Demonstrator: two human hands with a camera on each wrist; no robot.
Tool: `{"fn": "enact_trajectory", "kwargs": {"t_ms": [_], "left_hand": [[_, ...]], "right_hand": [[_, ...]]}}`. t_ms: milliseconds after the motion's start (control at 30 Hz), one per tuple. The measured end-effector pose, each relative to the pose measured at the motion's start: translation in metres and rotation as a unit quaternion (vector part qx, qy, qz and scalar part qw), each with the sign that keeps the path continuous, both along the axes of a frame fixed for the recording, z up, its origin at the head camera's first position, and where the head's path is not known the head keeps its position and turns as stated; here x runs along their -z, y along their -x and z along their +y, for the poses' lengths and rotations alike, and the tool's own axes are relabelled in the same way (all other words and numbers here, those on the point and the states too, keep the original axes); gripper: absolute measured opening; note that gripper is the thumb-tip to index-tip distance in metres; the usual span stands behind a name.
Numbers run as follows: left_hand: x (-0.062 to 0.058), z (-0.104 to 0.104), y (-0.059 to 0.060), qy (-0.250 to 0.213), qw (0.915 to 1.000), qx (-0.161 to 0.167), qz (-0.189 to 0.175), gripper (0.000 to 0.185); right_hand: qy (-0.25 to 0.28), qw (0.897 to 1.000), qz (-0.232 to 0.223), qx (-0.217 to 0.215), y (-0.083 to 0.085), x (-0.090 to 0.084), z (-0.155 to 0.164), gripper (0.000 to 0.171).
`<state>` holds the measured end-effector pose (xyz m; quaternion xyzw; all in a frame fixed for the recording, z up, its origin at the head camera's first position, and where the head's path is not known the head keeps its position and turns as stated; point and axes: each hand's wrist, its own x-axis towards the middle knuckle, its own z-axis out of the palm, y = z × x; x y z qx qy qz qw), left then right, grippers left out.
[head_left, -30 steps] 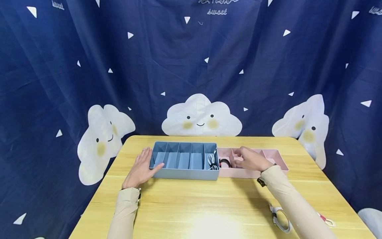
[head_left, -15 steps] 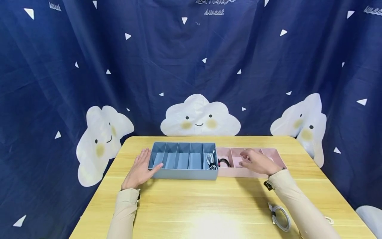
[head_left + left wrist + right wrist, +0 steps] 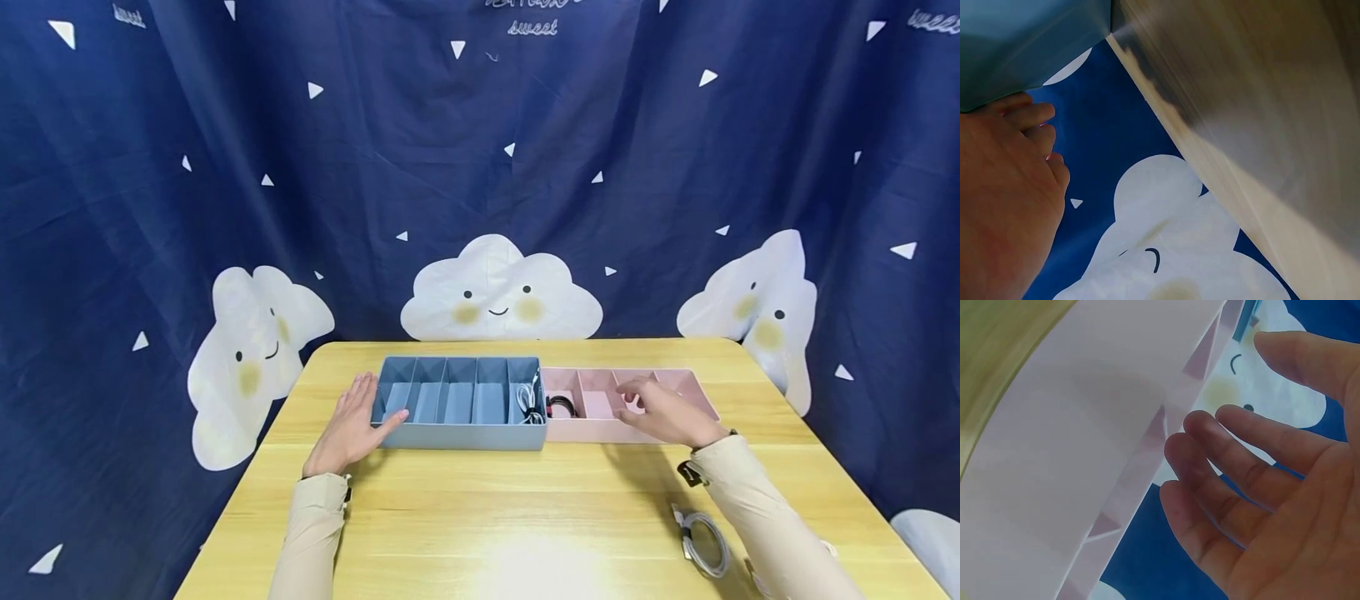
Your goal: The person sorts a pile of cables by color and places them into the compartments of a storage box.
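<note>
My left hand [image 3: 348, 429] rests against the left end of a blue divided box [image 3: 461, 437], its thumb lying over the front rim. In the box's rightmost compartment sits a bundled white cable [image 3: 529, 402]. My right hand [image 3: 670, 413] hovers above a pink divided box [image 3: 585, 430], which stands against the blue box's right end. Nothing is between the right fingers, which are loosely bent and spread, as the right wrist view shows. A coiled black cable [image 3: 561, 406] lies in the leftmost pink compartment. The right hand partly hides the compartments below it.
On the wooden table [image 3: 480, 508], a coiled grey cable [image 3: 705, 543] lies near the right forearm. Another pale cable is mostly hidden under that forearm. A dark blue curtain [image 3: 450, 150] with white clouds hangs behind the table.
My right hand has moved rightward over the pink box, uncovering more of its second compartment. The left hand keeps its place on the blue box. The head view has shifted slightly.
</note>
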<state>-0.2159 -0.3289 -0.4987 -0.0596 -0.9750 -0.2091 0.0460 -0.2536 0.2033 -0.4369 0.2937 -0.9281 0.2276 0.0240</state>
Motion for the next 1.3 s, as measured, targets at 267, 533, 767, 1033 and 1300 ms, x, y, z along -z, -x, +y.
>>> {"fn": "enact_trajectory", "kwargs": {"t_ms": [267,533,767,1033,1300], "left_hand": [[0.001,-0.001,0.001,-0.001,1.0,-0.001,-0.001,0.109],[0.001,0.0,0.0,0.0,1.0,-0.003,-0.005,0.109],[-0.002,0.001,-0.001,-0.004,1.0,-0.003,-0.007,0.109],[0.001,-0.001,-0.001,-0.004,0.9999,-0.005,-0.014,0.11],[-0.002,-0.001,0.003,-0.01,0.9997,0.0,-0.021,0.111]], "right_hand": [[0.002,1.0,0.004,0.011,-0.004,0.005,0.013,0.023],[0.025,1.0,0.008,0.004,-0.012,0.01,0.024,0.026],[0.04,0.999,0.018,0.004,-0.016,0.009,0.035,0.021],[0.022,0.999,-0.015,0.04,-0.024,0.004,0.05,0.018],[0.019,0.998,-0.004,0.065,-0.029,-0.001,0.07,0.034]]}}
